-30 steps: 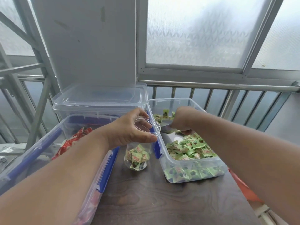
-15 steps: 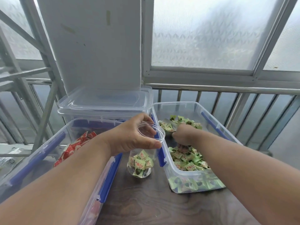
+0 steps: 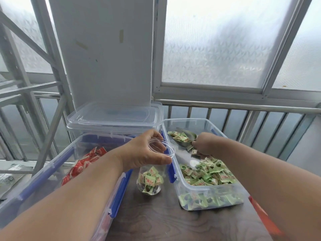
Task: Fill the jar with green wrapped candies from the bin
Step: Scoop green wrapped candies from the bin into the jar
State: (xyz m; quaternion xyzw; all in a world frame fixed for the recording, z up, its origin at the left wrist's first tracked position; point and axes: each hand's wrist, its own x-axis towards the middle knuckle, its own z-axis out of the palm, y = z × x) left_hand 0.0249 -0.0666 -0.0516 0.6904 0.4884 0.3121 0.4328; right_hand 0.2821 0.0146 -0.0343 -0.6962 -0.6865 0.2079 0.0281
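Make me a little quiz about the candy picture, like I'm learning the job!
1. True or false: the jar is already full to the rim.
2. What does the right hand hold? A) a lid B) a metal scoop C) a red candy
3. Fill the gap: the left hand grips the jar near its ____.

Key:
1. False. Green candies cover only the jar's bottom part.
2. B. The scoop carries a few green candies inside the bin.
3. Rim, at the top.
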